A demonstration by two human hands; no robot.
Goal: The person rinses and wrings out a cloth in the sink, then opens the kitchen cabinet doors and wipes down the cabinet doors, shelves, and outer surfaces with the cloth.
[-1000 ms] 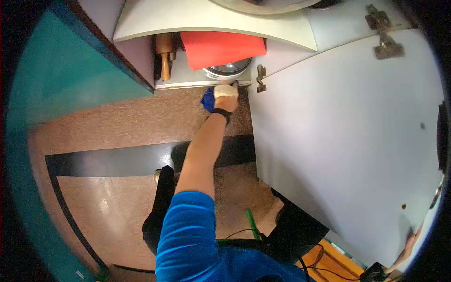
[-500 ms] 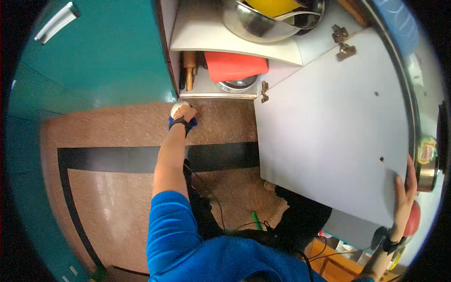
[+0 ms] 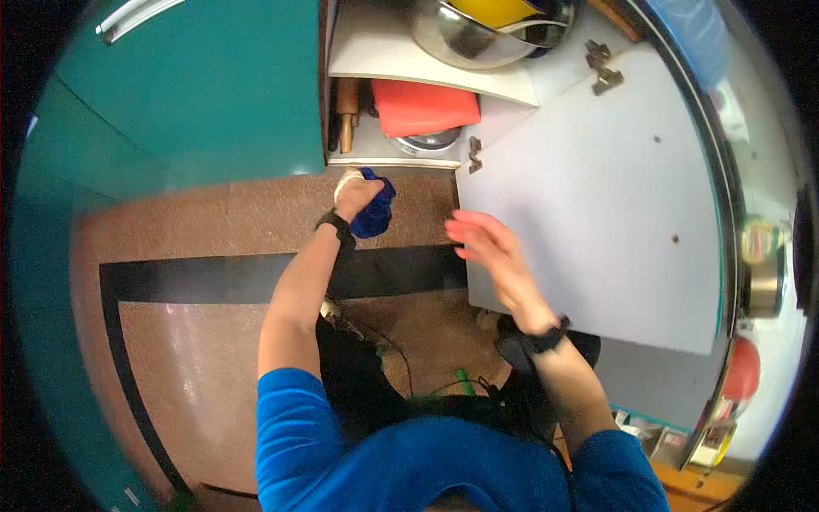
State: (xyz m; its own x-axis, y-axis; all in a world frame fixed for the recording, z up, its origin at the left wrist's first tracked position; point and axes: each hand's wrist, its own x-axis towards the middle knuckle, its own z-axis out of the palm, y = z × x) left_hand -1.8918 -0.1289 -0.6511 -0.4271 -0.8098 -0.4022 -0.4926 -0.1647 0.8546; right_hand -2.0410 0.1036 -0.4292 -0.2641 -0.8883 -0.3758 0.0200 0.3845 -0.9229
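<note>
In the head view, my left hand [image 3: 357,200] is closed around a bunched blue cloth [image 3: 374,215], with something white showing at its upper left edge. It is just in front of the open cabinet's bottom edge, above the brown floor. My right hand [image 3: 490,247] is open, fingers stretched toward the left and slightly blurred. It holds nothing and is in front of the white inner side of the open cabinet door [image 3: 614,196]. On the cabinet's lower level are a red item [image 3: 426,107], a wooden rolling pin [image 3: 346,115] and a lidded metal pot [image 3: 422,143].
A large metal bowl [image 3: 469,38] with a yellow item inside sits on the upper shelf [image 3: 392,60]. Green cabinet fronts [image 3: 213,94] stand at the left. Thin cables [image 3: 401,363] lie by my legs. Along the right runs a counter with a metal pot [image 3: 762,282] and a red item [image 3: 740,369].
My right hand has let go of the cabinet door's edge and moved left in front of the door. My left hand has shifted slightly right with the blue cloth, which now shows more.
</note>
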